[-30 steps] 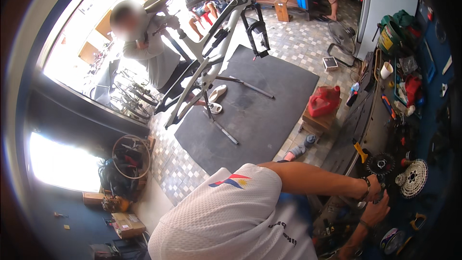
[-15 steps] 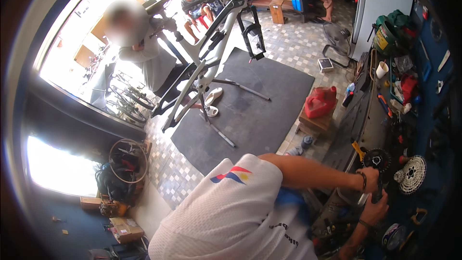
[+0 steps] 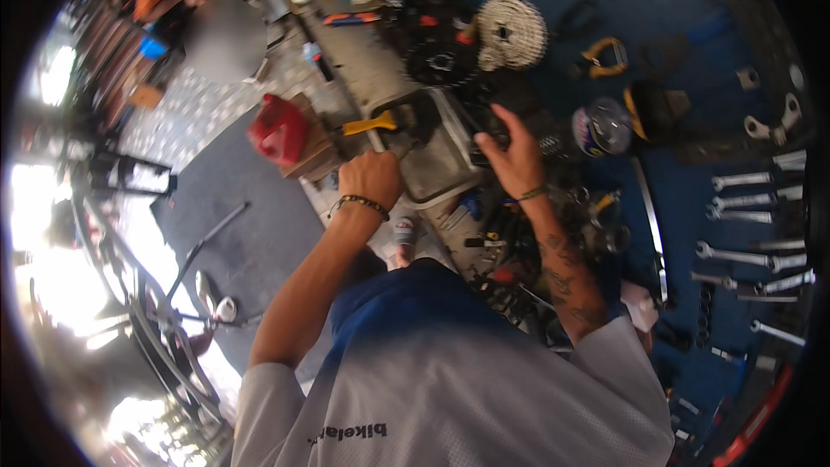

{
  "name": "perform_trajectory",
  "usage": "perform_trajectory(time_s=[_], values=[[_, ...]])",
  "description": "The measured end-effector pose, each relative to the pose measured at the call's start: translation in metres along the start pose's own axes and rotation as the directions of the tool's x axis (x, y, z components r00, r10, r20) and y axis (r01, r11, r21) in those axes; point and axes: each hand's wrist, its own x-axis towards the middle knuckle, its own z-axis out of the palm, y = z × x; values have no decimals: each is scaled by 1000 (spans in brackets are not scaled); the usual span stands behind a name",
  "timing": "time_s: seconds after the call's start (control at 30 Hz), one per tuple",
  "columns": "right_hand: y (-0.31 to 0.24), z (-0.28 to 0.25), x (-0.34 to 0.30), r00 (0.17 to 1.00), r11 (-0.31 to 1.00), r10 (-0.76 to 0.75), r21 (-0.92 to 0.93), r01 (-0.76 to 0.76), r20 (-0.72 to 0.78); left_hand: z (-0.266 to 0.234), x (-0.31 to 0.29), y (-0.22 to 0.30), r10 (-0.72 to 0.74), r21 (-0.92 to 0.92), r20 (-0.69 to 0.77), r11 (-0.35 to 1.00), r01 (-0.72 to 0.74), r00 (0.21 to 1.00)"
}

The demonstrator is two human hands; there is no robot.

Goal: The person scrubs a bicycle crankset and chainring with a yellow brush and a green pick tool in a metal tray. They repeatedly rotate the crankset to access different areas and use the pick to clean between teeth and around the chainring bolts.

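Note:
My left hand (image 3: pixel 372 180) is closed in a fist over the near left side of a grey metal tray (image 3: pixel 425 202). What it grips, if anything, is hidden. Just beyond it lies a yellow-handled tool (image 3: pixel 372 123), its end over the tray's rim. My right hand (image 3: pixel 519 160) hovers at the tray's right side, thumb and forefinger spread apart, close to dark parts I cannot make out. A black chainring (image 3: pixel 439 62) lies beyond the tray, and a large silver cassette (image 3: pixel 512 32) is to its right. Motion blurs the view.
A red jug (image 3: pixel 281 130) stands on a wooden box at left. An orange-and-blue tool (image 3: pixel 352 19) lies at the back of the bench. Wrenches (image 3: pixel 743 202) hang on the blue wall at right. A clear-topped tub (image 3: pixel 603 128) stands near my right hand. A bike frame (image 3: pixel 143 294) is far left.
My view has swung toward the bench and wall. My hands were together at the black crank and chainring; now they are apart, the left closed near the tray, the right spread.

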Motion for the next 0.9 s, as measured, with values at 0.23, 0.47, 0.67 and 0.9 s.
perform_trajectory(time_s=[0.23,0.47,0.67,0.9], values=[[-15,-5,-13,952,951,284,93,-295,116,55,15,2,50,21,-84,999,-48,995],[-23,3,-28,992,984,123,-126,-122,-5,-3,-30,25,-19,-502,-337,850,-162,941],[-39,14,-26,999,954,43,-295,-49,-28,18,-30,43,-39,-558,-350,812,-174,936],[-46,33,-25,997,901,-47,-434,13,-66,42,-31,56,-155,-627,-406,764,-150,901]])
